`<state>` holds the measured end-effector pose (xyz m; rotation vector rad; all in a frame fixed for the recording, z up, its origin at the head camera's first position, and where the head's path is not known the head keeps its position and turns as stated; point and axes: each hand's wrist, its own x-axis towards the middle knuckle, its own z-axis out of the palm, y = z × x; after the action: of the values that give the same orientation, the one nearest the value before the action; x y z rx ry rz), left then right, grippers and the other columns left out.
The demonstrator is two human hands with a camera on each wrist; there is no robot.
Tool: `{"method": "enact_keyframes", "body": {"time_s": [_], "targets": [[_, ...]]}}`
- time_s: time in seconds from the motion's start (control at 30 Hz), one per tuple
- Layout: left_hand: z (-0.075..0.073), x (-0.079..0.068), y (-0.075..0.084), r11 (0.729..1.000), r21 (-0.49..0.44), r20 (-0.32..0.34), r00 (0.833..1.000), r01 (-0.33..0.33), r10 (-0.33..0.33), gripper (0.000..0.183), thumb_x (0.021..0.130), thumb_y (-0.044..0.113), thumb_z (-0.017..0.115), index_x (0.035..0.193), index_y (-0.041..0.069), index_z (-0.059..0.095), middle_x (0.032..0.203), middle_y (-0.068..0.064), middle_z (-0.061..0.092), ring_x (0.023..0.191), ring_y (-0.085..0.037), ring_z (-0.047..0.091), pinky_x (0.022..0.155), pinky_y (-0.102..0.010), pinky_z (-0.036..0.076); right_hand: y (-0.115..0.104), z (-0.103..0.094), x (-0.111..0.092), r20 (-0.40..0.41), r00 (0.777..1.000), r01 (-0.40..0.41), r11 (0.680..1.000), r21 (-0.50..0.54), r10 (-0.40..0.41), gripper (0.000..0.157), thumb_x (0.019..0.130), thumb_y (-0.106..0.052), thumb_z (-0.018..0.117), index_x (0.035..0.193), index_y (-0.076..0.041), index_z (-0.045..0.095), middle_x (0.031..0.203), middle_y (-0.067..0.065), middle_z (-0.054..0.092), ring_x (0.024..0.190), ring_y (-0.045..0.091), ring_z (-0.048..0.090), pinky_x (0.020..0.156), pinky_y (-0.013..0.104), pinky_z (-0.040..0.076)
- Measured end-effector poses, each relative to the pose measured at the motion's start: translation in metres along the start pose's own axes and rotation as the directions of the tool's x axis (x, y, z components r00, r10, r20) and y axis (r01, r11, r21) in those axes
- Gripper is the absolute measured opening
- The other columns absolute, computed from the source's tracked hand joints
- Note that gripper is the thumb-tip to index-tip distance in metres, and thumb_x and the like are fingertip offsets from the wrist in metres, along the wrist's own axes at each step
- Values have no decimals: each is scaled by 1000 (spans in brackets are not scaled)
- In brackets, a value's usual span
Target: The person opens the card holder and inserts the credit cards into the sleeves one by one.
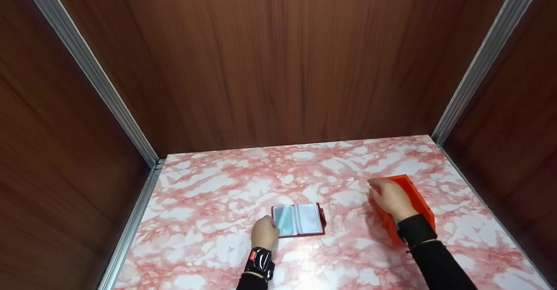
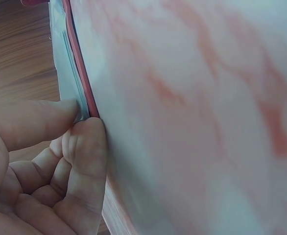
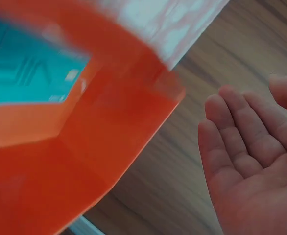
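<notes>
A small card holder (image 1: 310, 218) with a dark red cover lies spread open on the table, its clear plastic sleeves facing up. My left hand (image 1: 264, 233) pinches its near left corner between thumb and finger; the left wrist view shows the red edge (image 2: 80, 58) and the sleeve layers at the fingertips. Over the left side of an orange box (image 1: 413, 194) hovers my right hand (image 1: 391, 198), fingers loosely bent and nothing in them. Inside the box, the right wrist view shows a teal card (image 3: 26, 63) with pale markings, partly hidden by the blurred rim.
The table (image 1: 209, 220) has a pink and white marbled top. Brown wood-grain panels (image 1: 278, 63) close it in at the back and both sides, with metal rails (image 1: 130, 124) along the corners. The orange box stands right of the card holder.
</notes>
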<state>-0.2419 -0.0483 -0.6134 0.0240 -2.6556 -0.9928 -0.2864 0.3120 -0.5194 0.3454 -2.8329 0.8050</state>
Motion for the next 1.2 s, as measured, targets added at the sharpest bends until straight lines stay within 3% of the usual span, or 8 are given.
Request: {"method": "enact_keyframes", "body": {"time_s": [0.27,0.53,0.77,0.93,1.2], "targets": [[0,0,-1,1000,4,-5,1000,1,-1,18,66,-6,69,68,7,57,64,-6,58,61,-30,59,60,-43,47,20,-13,-4,80,990,-115,993,10,114,35,97,-5,57,129,9,58,125,29,60,115,46,55,97,60,41],[2,2,-3,1000,10,2,1000,8,-8,17,67,-6,69,69,7,58,65,-6,60,62,-30,60,61,-43,47,39,-13,-7,104,984,-139,987,-78,147,34,95,-6,58,123,13,58,119,33,60,110,49,56,94,61,42],[0,1,0,1000,16,-6,1000,-2,2,17,67,-6,68,68,7,58,64,-6,59,61,-30,60,59,-43,47,54,-5,-10,212,943,-232,964,-129,256,36,96,-8,58,123,16,55,119,34,58,108,48,56,94,60,42],[0,0,1,1000,14,-8,1000,-12,12,16,67,-6,68,67,7,58,63,-5,59,61,-29,60,59,-43,47,62,-1,-15,230,935,-236,958,-162,270,33,97,-9,57,119,16,56,112,32,60,97,42,59,90,57,45],[3,2,-3,1000,14,9,1000,-4,4,17,67,-5,69,67,8,58,63,-5,59,61,-29,59,59,-43,46,66,0,-19,295,898,-285,943,-174,326,31,98,-10,55,115,16,55,103,28,62,88,35,60,84,52,48]]}}
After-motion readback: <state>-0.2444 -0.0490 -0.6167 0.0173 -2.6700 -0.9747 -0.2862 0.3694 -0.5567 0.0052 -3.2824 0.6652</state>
